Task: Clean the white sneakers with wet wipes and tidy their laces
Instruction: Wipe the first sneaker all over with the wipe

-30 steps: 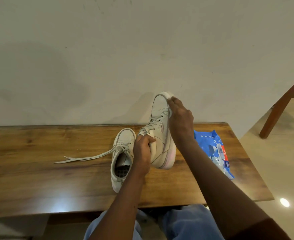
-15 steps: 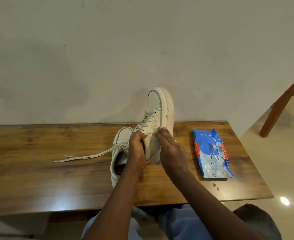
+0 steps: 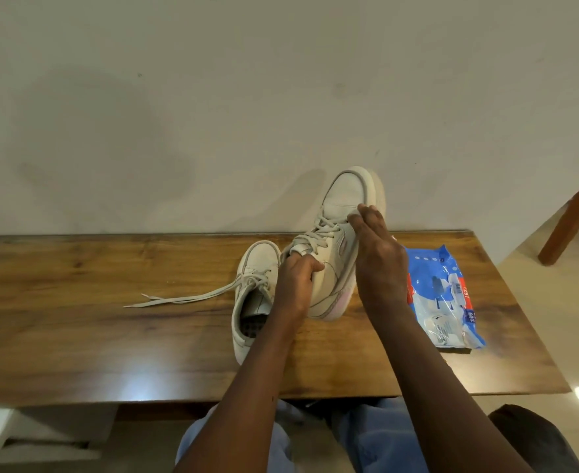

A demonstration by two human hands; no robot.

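One white sneaker [image 3: 347,196] stands tilted on its heel on the wooden table [image 3: 76,319], toe pointing up toward the wall. My left hand [image 3: 294,285] grips its collar at the heel end. My right hand [image 3: 376,254] lies flat with straight fingers against the shoe's right side, fingertips near the lace eyelets. A small sliver of white shows at the hand's right edge; whether it is a wipe I cannot tell. The second white sneaker [image 3: 259,264] lies flat just left of my left hand, its untied laces [image 3: 185,298] trailing left across the table.
A blue pack of wet wipes [image 3: 445,295] lies on the table to the right of my right arm. A plain wall runs directly behind the table. A wooden furniture leg [image 3: 571,216] stands on the floor at the far right. My knees are under the table's front edge.
My right hand slid from the toe tip down to the shoe's lower side, then back up to the middle. The shoe's toe leaned a little to the right. My left hand kept its grip.
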